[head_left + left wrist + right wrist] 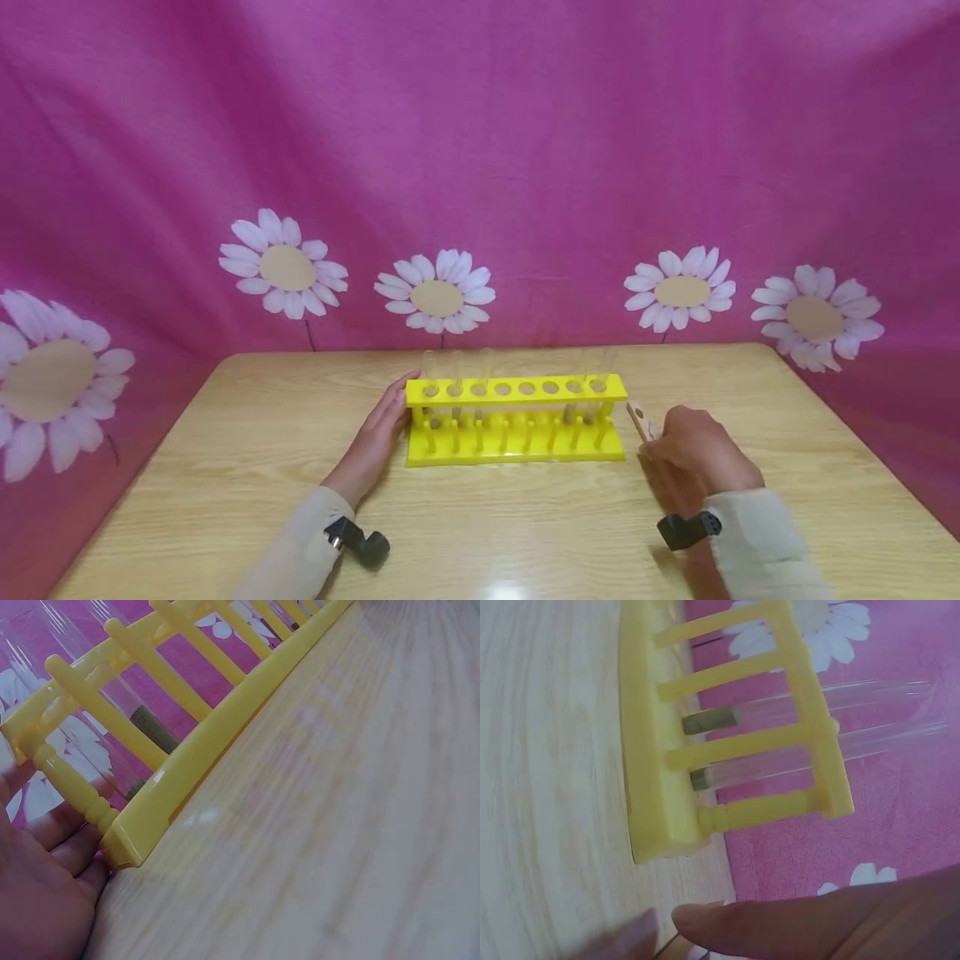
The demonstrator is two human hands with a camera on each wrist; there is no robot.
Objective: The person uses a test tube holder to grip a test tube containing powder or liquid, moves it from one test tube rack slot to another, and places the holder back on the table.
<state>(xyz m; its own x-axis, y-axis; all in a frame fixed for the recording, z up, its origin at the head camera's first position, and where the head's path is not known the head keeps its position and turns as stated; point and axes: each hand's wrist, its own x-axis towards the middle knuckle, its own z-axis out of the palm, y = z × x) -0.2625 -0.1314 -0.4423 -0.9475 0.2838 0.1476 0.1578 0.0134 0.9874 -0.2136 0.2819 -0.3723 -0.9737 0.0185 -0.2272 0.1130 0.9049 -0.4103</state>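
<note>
- While my left hand [378, 427] rests against the yellow rack [517, 457] at its 9 o'clock end, fingers slightly spread, probably steadying it, the rack stands at my 12 o'clock.
- Toward its 4 o'clock, my right hand [697, 446] pinches a wooden strip [642, 423], apparently leaving the far end free.
- Glass tubes [892, 737] stand in the rack's holes, which support them.

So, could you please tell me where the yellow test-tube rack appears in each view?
Head: the rack stands just below the centre.
Left wrist: the rack slants from lower left to the top edge.
Right wrist: the rack fills the upper middle, cut off by the top edge.
Shared landmark: the pink flowered cloth behind it.
</note>
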